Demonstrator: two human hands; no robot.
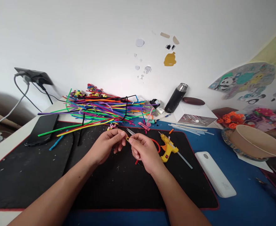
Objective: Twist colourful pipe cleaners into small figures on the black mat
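Observation:
My right hand [142, 149] pinches a small yellow loop [127, 139] between thumb and forefinger, above the black mat [114, 191]. Just left of it, my left hand [109, 144] has its thumb and forefinger closed together near the loop; whatever they hold is too small to make out. Scissors [130, 131] lie behind the hands, their blades showing. A red pipe cleaner [157, 144] curves out from behind my right hand. To the right, a yellow glue gun [168, 148] rests on the mat with a glue stick in its back.
Behind the hands lies a pile of coloured pipe cleaners [102, 108]. A black flask [176, 98] stands near the wall. On the right are clear glue sticks [189, 128], a white power bank [215, 174] and a beige bowl [257, 141]. A black phone [42, 128] lies at the left.

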